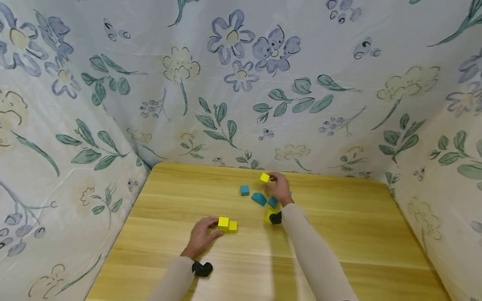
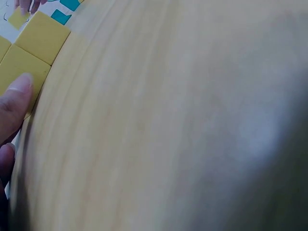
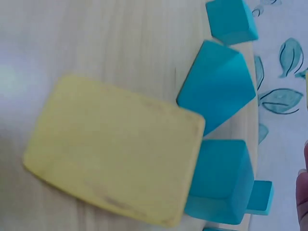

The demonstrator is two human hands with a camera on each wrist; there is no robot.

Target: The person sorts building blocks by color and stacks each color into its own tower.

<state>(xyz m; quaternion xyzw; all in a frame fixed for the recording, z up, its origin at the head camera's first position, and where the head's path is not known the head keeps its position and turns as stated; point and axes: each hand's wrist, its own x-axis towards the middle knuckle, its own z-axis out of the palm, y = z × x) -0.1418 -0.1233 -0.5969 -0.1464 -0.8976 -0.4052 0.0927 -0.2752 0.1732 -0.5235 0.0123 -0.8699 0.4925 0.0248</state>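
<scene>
My left hand [image 1: 202, 236] grips a yellow block [image 1: 223, 224] on the table, fingers behind it and thumb in front. In the left wrist view its thumb [image 2: 17, 103] presses on that block's side. Touching the block on its right is a smaller-looking yellow block [image 1: 232, 227]. Farther back, my right hand [image 1: 280, 188] pinches a yellow cube [image 1: 265, 177] between its fingertips, apparently above the table. Only a bit of the right fingers [image 3: 302, 197] shows at the edge of the right wrist view.
Near the right hand lie a blue cube [image 1: 244, 190], a blue angled block [image 1: 259, 199] and another blue block [image 1: 273, 202], with more partly hidden. A yellow block [image 3: 115, 149] stands close under the right wrist. Floral cloth [image 1: 241, 104] surrounds the wooden table [image 1: 339, 234].
</scene>
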